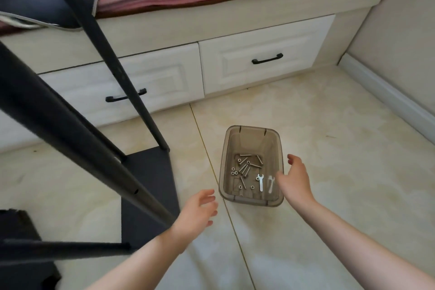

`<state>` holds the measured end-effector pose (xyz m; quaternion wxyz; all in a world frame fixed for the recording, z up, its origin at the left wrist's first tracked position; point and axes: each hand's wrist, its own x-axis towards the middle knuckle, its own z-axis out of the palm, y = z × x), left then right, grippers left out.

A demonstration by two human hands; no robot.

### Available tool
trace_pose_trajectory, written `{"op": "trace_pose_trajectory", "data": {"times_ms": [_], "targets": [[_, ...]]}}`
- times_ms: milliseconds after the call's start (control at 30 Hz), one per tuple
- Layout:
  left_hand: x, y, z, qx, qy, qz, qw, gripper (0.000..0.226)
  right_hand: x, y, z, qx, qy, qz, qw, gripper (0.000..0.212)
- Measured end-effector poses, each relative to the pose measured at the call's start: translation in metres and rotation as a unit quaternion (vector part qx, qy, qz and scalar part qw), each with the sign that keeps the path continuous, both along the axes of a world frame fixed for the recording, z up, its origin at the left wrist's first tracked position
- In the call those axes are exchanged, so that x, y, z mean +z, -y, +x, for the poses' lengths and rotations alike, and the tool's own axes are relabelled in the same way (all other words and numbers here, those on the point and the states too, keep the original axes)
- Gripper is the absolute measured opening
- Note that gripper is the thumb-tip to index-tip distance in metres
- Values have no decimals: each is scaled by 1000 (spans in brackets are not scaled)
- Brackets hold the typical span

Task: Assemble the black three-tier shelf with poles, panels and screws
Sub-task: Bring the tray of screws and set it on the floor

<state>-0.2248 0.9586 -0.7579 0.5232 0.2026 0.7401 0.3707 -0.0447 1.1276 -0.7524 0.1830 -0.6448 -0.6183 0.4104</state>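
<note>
- Frame partly built: black poles (pixel 122 92) standing on bottom panel (pixel 150 176) on tiled floor (pixel 329 148); upper tiers not seen fitted, most still left by the look of it.
- Screws (pixel 244 167), nuts, two flat white wrenches (pixel 260 182) loose in translucent brown plastic bin (pixel 249 200), right of frame.
- Right hand (pixel 294 180) over bin rim, fingers loose, nothing held.
- Left hand (pixel 196 213) spread, empty, near pole.
- Matte metal tubing, glossy floor.
</note>
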Motion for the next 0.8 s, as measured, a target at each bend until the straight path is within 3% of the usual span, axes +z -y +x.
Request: {"op": "trace_pose_trajectory", "data": {"times_ms": [133,500,633,800], "targets": [[22,42,3,-13,-22,-7,1000,26,33,26,2,65,-5,48,997,56],[111,175,-11,50,-133,-6,990,23,134,124,-32,259,-40,53,964,36],[142,211,-24,90,-164,-2,982,23,159,157,-54,297,-70,42,951,29],[171,233,-49,180,-202,9,963,33,184,179,-81,338,-67,24,939,36]]}}
